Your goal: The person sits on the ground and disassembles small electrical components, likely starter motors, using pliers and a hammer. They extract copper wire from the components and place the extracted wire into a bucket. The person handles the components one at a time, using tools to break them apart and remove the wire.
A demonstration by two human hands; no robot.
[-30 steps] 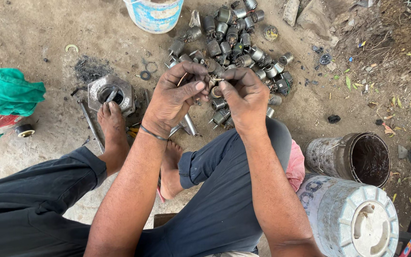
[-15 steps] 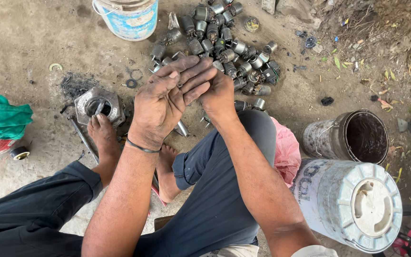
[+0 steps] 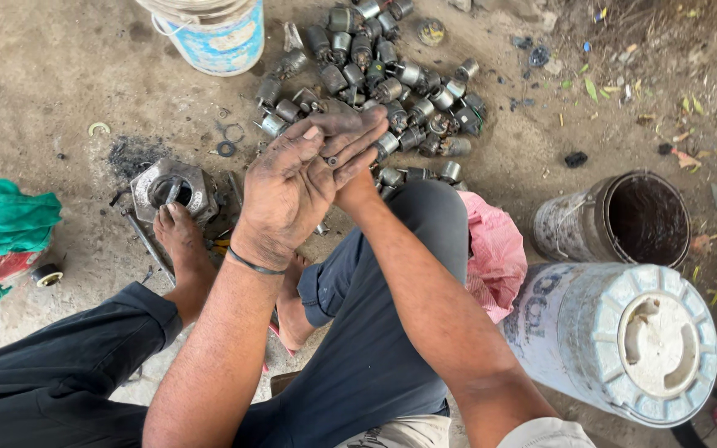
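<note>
My left hand (image 3: 296, 187) was raised in front of me with its greasy back to the camera, fingers (image 3: 350, 137) stretched out flat and together. My right hand (image 3: 357, 170) lay behind it, almost wholly covered; only the edge of it and the wrist showed, pressed against the left palm. A small dark ring-like piece (image 3: 331, 160) sat at the edge between the two hands, but I could not tell whether either hand actually gripped it, or whether the right one was curled shut or flat.

Just beyond the fingertips lay a heap of grey metal cylinders (image 3: 383, 83), spread over the dirt floor, the nearest ones close beneath the hands. Farther out past the heap stood a white and blue bucket (image 3: 213, 33). To the left of the hands, lower down, my bare foot (image 3: 180, 241) rested against a hexagonal metal housing (image 3: 172, 187), with a few loose washers (image 3: 227, 148) on the ground between that and the heap. A green cloth (image 3: 2, 224) lay well off to the left. On the right of my forearm were a pink cloth (image 3: 495, 249), a rusty open can (image 3: 624, 220) and, nearer me, a white plastic drum (image 3: 624, 336) on its side.
</note>
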